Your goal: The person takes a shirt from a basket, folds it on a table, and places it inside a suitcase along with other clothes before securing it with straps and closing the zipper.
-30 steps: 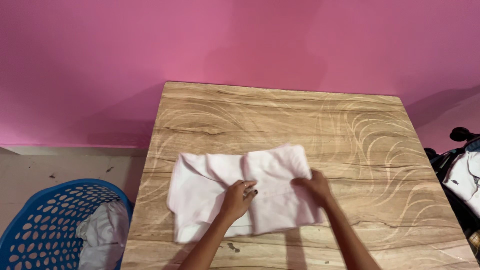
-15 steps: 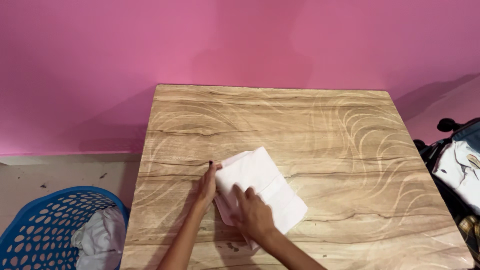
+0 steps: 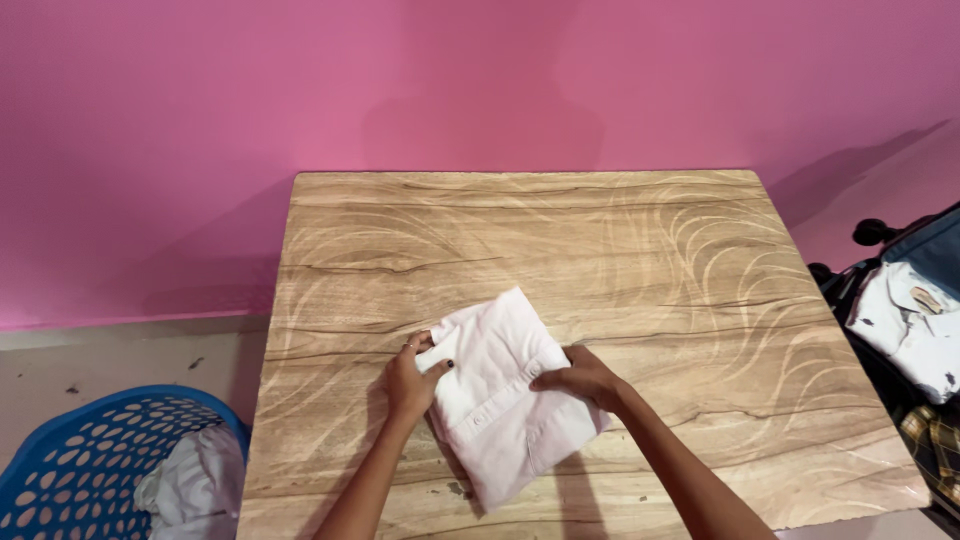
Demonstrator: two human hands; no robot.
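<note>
Folded pale pink shirt [image 3: 505, 400], lying on the near half of the wood-grain table [image 3: 620, 240], turned at an angle to the table edge. Left hand [image 3: 410, 382] at the left edge of the bundle, fingers curled over and thumb tucked on the cloth, gripping that side. Right hand [image 3: 580, 378] on the right edge, fingers laid over the top layer and pinching it lightly.

For doing this well, a judgement only: both edges pinched through all layers at once, so the inner folds do not slide; palms kept low and flat, pressing air out toward the near corner; edges squared against each other before letting go; bundle kept well inside the table edge, since the near corner sits close to it.

Looks: soft, thin woven cloth, very pale pink, nearly white. Compact rectangle of several layers, a stitched seam or placket running across the middle, with what seems a small button on it. Slightly puffy, faint creases, corners not quite sharp.

Nearby: blue perforated laundry basket [image 3: 90, 460] on the floor at lower left, holding grey-white cloth [image 3: 195, 485]; an open suitcase [image 3: 915, 320] with clothes at right; pink wall [image 3: 480, 80] behind.
</note>
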